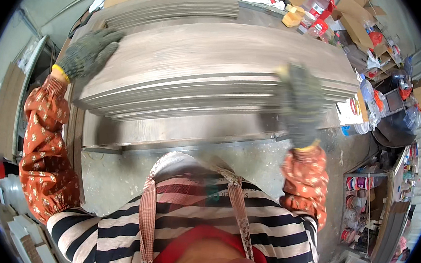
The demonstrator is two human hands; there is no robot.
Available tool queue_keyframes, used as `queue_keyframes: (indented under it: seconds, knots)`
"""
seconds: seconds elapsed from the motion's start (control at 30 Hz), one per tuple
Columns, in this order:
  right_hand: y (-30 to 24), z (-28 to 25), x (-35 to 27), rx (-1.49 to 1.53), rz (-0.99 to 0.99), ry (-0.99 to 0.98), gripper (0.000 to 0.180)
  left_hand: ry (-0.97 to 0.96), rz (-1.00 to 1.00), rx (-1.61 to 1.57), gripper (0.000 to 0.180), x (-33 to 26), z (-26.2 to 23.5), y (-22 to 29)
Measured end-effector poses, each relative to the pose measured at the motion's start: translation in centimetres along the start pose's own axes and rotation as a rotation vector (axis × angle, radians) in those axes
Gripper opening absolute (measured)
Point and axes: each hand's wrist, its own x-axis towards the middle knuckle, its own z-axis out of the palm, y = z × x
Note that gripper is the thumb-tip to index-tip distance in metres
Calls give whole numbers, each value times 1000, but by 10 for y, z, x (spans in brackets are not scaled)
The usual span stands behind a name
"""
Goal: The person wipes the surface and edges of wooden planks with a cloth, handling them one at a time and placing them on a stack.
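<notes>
Both gloved hands are laid flat, fingers spread, on the stack of thin grey-brown boards (210, 67): left hand (85, 52) at the left corner, right hand (299, 104), motion-blurred, over the front edge; any grip is hard to make out.

brown cardboard boxes (354, 14) top right | red-capped clear jars (318, 6) beside

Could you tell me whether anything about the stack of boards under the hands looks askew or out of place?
Yes: the stack of boards is fanned, its front edges stepped rather than flush. The left hand rests on its left end, the blurred right hand at its front right edge.
</notes>
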Motion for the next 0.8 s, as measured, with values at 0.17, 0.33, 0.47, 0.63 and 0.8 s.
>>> queue_keyframes:
  seconds: [0.17, 0.33, 0.47, 0.63, 0.8]
  knots:
    - [-59, 6, 33, 283, -193, -158, 36, 103, 109, -257, 37, 146, -3, 93]
    - [43, -9, 3, 149, -98, -198, 43, 213, 44, -347, 40, 198, 4, 140]
    - [199, -20, -61, -233, 57, -83, 53, 195, -89, -479, 45, 211, -15, 163]
    - [269, -35, -74, -62, 503, 37, 36, 158, -141, -499, 46, 211, -15, 168]
    - [186, -28, -45, -24, 85, -81, 44, 154, -176, -587, 44, 211, -19, 170]
